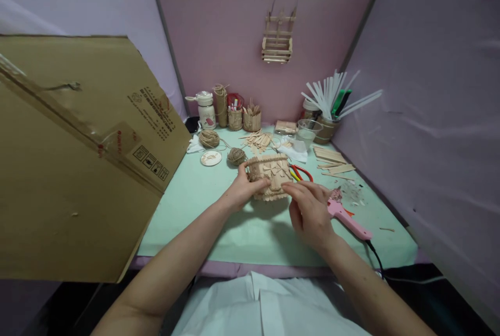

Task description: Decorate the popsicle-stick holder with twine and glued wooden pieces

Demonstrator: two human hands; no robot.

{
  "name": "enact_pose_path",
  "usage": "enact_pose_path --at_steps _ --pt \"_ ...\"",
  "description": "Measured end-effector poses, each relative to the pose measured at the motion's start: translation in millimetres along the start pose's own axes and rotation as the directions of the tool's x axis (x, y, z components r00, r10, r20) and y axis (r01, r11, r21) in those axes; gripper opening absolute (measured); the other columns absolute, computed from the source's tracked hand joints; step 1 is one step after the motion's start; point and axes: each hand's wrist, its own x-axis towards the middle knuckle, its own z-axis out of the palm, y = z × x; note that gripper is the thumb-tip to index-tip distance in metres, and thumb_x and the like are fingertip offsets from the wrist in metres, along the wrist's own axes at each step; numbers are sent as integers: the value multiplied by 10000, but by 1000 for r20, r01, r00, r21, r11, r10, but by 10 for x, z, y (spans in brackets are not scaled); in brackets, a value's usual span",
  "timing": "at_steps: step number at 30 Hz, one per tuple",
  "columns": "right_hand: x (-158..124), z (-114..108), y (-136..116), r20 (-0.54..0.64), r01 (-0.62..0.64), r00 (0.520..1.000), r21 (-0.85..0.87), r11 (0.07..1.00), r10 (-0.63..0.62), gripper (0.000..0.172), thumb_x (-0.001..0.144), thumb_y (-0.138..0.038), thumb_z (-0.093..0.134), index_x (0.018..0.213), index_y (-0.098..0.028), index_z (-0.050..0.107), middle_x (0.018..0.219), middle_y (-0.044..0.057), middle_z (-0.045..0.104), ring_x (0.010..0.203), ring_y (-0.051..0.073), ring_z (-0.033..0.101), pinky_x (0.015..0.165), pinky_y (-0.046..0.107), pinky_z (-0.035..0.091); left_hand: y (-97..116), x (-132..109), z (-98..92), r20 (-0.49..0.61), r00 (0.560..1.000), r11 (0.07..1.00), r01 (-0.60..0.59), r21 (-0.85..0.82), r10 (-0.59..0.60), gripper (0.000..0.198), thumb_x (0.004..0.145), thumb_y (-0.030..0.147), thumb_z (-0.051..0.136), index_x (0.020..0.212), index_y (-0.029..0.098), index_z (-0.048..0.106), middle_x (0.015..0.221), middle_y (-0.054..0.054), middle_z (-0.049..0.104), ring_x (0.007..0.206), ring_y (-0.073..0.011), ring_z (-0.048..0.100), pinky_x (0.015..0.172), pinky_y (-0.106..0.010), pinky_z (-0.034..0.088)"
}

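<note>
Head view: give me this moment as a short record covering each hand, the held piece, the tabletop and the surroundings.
Left hand: grips the wooden container at its left side
Right hand: fingertips at the container's right side; contact unclear
Held piece: pale wood, flower-like shapes on front
Table, right: pink glue gun
Table, behind container: twine ball, loose sticks
Left: cardboard
Back wall: hanging stick frame

Tan container (276,175), pink glue gun (351,222)
</note>
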Motion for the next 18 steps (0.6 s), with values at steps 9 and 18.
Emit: enact_pose_path --at_steps 9,18 --pt "-5 115 -47 71 69 995 -22 997 -67 324 868 -38 506 1131 -222 556 1078 32 742 983 230 571 826 405 324 43 -40 16 13 999 999 33 -16 -32 912 648 248 837 1371 233 282 1223 -155 608 1138 -278 608 983 -486 469" --pt "-63 3 88 -71 -84 994 49 995 88 363 834 -31 538 1117 -256 568 1021 29 727 979 231 575 889 414 379 76 -53 16 25 998 998 63 -28 -62 885 661 247 825 1361 226 284 1267 -168 585 1147 -289 607 973 -492 483"
